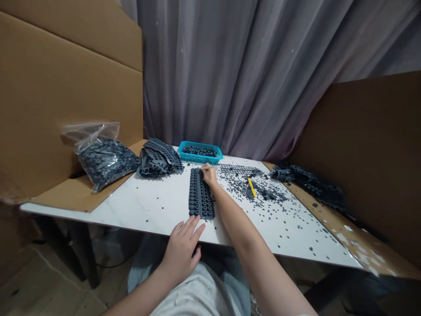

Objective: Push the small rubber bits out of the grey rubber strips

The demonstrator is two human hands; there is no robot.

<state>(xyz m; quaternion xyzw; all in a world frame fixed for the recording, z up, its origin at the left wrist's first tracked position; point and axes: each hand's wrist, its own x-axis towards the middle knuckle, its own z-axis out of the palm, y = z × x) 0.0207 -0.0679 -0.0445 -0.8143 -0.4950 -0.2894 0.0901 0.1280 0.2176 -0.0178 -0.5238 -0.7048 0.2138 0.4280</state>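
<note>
A dark rubber sheet [196,193] with rows of round, ring-like pieces lies lengthwise on the white table. Fingers spread, my left hand [184,241] rests at the table's front edge, its fingertips at the sheet's near end. At the far end of the sheet, my right hand [209,175] is closed around a thin, pale, pen-like stick [209,166]. The stick's tip is too small to make out. To the right of this hand lie a perforated dark strip [241,169] and a yellow-handled tool [251,188] among many small dark bits.
A blue basket [200,159] of small dark pieces stands at the back. Left of it are stacked perforated sheets [160,158] and a clear zip bag [107,162] full of dark rings. More dark strips [312,184] lie at the right, along a cardboard wall [368,153].
</note>
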